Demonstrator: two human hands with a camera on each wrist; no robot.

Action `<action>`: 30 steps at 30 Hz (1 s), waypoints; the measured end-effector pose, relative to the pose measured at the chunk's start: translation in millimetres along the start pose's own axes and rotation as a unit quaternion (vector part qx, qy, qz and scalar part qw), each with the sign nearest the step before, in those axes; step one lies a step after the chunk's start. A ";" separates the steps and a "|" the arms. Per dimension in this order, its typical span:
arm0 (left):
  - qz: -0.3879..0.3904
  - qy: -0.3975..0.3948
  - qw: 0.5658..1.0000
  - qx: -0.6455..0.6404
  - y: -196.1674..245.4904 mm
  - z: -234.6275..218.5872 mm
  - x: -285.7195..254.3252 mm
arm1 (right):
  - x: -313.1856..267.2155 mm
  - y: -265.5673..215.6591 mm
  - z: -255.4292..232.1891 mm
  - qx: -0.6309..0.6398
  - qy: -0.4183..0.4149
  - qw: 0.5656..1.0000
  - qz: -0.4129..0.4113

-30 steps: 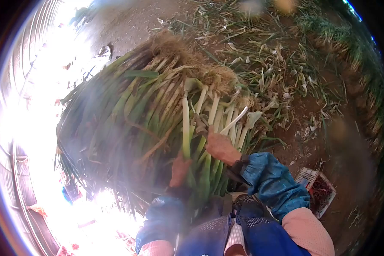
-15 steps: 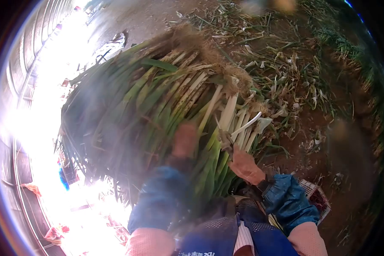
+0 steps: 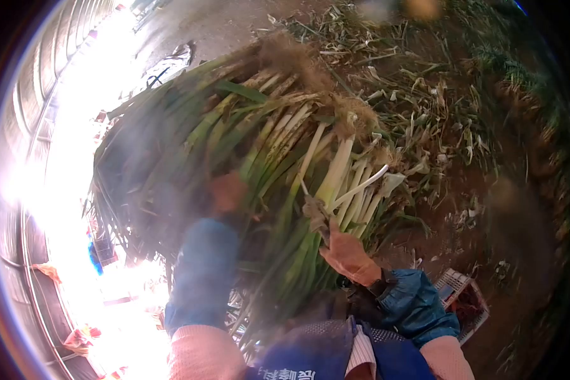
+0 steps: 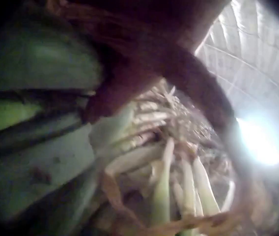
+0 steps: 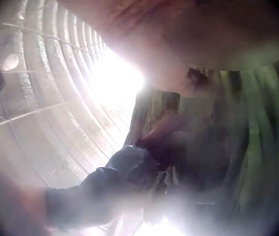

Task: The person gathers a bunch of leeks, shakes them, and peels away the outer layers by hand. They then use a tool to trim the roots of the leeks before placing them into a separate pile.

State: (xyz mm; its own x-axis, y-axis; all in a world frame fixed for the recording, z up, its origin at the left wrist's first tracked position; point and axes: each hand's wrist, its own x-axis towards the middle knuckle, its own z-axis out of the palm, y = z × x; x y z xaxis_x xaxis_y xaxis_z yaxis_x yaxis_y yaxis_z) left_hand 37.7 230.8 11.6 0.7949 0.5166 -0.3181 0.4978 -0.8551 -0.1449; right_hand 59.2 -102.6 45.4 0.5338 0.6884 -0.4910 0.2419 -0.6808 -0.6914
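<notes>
A large pile of leeks [image 3: 266, 136] lies in front of me, its rooty ends at the upper right. My left hand [image 3: 228, 192], blurred in the head view, is over the dark green leaves left of the pale stalks. The left wrist view shows its finger and thumb spread apart above broad leaves [image 4: 41, 162]. White leek stems [image 4: 188, 182] stand out beyond them. My right hand [image 3: 350, 258] grips a small knife [image 3: 318, 214] with a wrapped-looking handle, its thin blade pointing up over the peeled leeks [image 3: 340, 168].
Torn leaves and peelings [image 3: 443, 120] litter the soil at the upper right. A white plastic crate [image 3: 453, 285] with reddish contents stands beside my right sleeve. Green growing plants [image 3: 519, 76] line the far right. A ribbed tunnel wall [image 3: 19, 152] curves up on the bright left side.
A second ago my left hand held a pale leek by its lower part beside the knife. It has let go and moved left over the leaves. The right hand keeps the knife, lower and slightly right.
</notes>
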 end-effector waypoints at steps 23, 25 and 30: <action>-0.045 -0.049 0.982 -0.177 66.7 24.6 -141.6 | 47.9 -8.3 10.5 -0.058 0.073 0.995 -0.022; -0.057 -0.078 0.977 -0.189 69.2 14.1 -154.0 | 52.8 -8.8 5.5 -0.037 0.077 0.996 -0.024; -0.050 -0.103 0.973 -0.198 59.3 31.5 -180.3 | 43.2 -11.0 10.9 -0.051 0.079 0.996 -0.003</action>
State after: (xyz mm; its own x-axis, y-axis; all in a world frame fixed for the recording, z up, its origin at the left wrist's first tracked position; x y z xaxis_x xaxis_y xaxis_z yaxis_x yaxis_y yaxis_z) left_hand -87.0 85.6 30.9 0.6688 0.5423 -0.5085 0.6969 -0.6955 0.1748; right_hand 70.8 -62.7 26.1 0.6513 0.6498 -0.3919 0.3224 -0.7045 -0.6322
